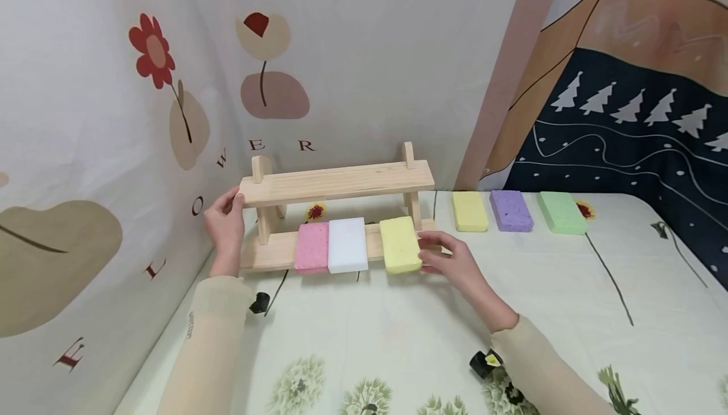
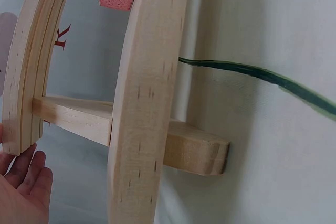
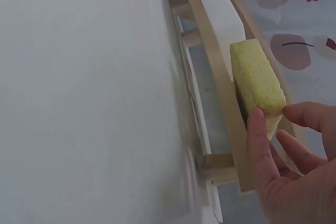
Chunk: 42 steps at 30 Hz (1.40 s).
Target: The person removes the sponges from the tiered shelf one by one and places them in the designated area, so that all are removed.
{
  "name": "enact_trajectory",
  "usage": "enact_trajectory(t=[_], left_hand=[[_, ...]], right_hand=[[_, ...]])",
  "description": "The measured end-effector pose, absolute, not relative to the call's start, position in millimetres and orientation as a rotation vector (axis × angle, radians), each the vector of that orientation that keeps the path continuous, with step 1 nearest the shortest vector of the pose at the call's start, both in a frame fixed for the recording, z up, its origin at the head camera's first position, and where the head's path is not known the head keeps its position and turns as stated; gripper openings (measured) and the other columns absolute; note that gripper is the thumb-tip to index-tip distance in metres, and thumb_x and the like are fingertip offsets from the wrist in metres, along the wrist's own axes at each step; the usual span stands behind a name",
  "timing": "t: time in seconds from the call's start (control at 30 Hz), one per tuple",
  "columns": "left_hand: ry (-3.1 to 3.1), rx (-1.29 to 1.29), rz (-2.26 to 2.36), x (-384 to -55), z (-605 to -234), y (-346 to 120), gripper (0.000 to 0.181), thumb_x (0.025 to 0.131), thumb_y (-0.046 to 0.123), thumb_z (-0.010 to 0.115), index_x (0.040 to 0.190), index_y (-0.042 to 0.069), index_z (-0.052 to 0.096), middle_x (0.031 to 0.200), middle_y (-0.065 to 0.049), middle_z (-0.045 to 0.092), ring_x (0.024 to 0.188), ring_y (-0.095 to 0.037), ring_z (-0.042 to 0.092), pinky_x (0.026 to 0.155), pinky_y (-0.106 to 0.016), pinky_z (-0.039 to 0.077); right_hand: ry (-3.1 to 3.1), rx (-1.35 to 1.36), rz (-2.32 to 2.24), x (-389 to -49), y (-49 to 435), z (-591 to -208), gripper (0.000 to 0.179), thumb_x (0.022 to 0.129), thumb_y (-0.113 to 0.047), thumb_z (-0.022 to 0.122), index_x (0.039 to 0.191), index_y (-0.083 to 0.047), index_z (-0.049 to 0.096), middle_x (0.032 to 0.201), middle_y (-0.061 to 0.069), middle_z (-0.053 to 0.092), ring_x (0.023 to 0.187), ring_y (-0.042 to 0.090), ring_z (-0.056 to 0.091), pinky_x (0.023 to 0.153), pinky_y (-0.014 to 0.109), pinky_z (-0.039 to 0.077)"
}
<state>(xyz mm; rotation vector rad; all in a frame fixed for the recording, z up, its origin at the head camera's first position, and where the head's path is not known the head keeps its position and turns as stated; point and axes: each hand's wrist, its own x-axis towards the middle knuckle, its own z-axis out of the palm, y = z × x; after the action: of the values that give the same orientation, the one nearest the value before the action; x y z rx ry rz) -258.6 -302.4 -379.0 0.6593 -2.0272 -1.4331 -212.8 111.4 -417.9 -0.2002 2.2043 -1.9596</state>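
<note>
A two-tier wooden rack (image 1: 341,184) stands in front of the backdrop. My left hand (image 1: 224,228) grips the left end of its upper board, fingertips tucked at the board's edge in the left wrist view. On the lower board, a pink sponge (image 1: 312,247) and a white sponge (image 1: 348,246) lean side by side. To their right, across a small gap, is a yellow sponge (image 1: 400,244). My right hand (image 1: 449,258) pinches the yellow sponge at its right edge, thumb and fingertips around that end in the right wrist view (image 3: 257,77).
Behind my right hand, a second yellow sponge (image 1: 469,211), a purple sponge (image 1: 511,211) and a green sponge (image 1: 562,213) lie in a row on the flower-printed cloth (image 1: 352,326). A printed fabric backdrop (image 1: 370,55) rises close behind the rack and along the left.
</note>
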Motion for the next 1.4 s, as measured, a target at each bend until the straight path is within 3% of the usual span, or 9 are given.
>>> enact_trajectory(t=[0.57,0.87,1.07,1.4], left_hand=[[-2.038,0.651,-1.442,-261,-381,-304,0.038,0.101,0.035,0.057,0.134,0.016,0.064,0.139,-0.007,0.063,0.115,-0.011,0.06,0.103,-0.028,0.05],[-2.033,0.666,-1.421,-259,-381,-305,0.038,0.1,0.034,0.058,0.133,0.017,0.065,0.138,-0.006,0.064,0.108,-0.004,0.06,0.101,-0.025,0.05],[-2.039,0.666,-1.426,-256,-381,-305,0.038,0.101,0.034,0.058,0.134,0.017,0.065,0.139,-0.006,0.063,0.111,-0.007,0.06,0.102,-0.026,0.05],[-2.058,0.678,-1.4,-259,-380,-304,0.038,0.101,0.035,0.057,0.134,0.018,0.064,0.139,-0.005,0.063,0.112,-0.008,0.061,0.1,-0.024,0.05]], right_hand=[[2.325,-0.209,-1.955,-191,180,-412,0.048,0.097,-0.009,0.064,0.141,0.003,0.049,0.14,0.027,0.05,0.087,-0.002,0.068,0.078,0.022,0.059],[2.405,-0.176,-1.936,-193,205,-421,0.049,0.097,-0.011,0.063,0.141,0.006,0.048,0.124,0.001,0.058,0.088,-0.003,0.068,0.078,0.022,0.059],[2.44,-0.117,-1.877,-196,216,-426,0.049,0.098,-0.012,0.061,0.142,0.005,0.046,0.138,0.024,0.049,0.088,-0.006,0.065,0.079,0.02,0.059],[2.455,-0.034,-1.796,-202,231,-431,0.049,0.1,-0.013,0.058,0.145,0.003,0.044,0.144,0.027,0.046,0.089,-0.009,0.062,0.079,0.017,0.057]])
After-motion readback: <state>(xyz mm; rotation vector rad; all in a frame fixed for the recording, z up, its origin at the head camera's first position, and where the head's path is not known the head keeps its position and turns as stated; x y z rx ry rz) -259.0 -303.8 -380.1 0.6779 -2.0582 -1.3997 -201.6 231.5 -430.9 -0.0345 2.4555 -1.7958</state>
